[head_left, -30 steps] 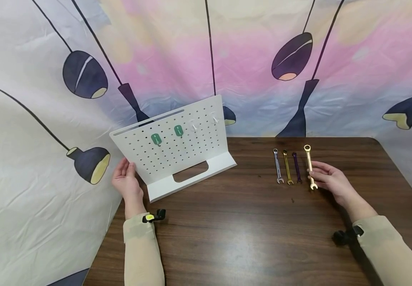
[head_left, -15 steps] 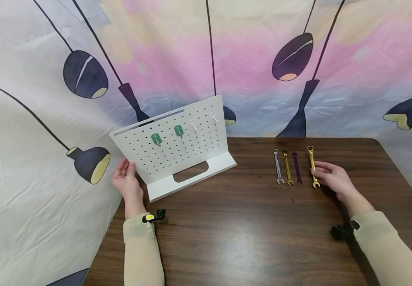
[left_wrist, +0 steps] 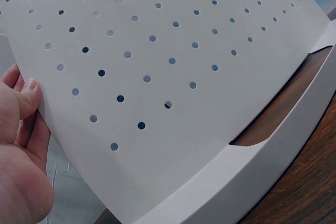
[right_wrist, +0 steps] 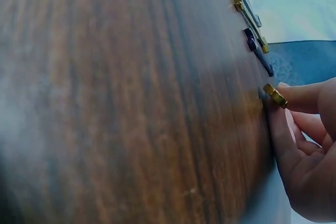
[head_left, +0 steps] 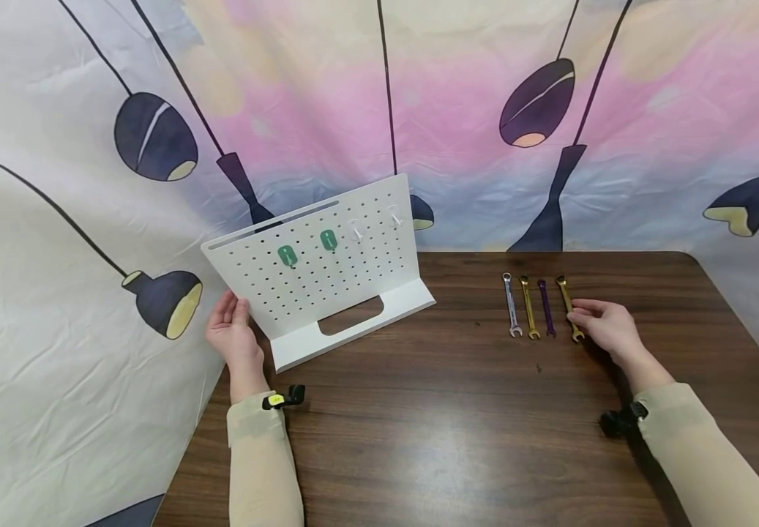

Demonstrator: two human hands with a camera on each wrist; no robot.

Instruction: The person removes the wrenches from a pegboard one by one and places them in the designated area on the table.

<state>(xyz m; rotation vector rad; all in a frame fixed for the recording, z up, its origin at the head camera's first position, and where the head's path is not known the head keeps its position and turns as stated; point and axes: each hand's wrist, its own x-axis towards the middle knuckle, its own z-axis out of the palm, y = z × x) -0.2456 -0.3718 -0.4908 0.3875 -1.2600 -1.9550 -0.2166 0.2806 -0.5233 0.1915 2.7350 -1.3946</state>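
Note:
At the left, a white pegboard stands tilted on its flat base. My left hand grips its left edge, thumb on the front face. Between thumb and fingers my right hand pinches a gold combination wrench, low over the table with its ring end away from me. To its left lie a purple wrench, a darker gold wrench and a silver wrench in a row. The right wrist view shows the held wrench's open end between the fingers.
Two green hooks, one left and one further right, sit on the pegboard beside two clear or white hooks. The dark wooden table meets a cloth backdrop printed with lamps along its far edge.
My right hand has lowered the gold wrench toward the table, a little right and then back left, beside the purple wrench. The left hand and the pegboard have stayed in place.

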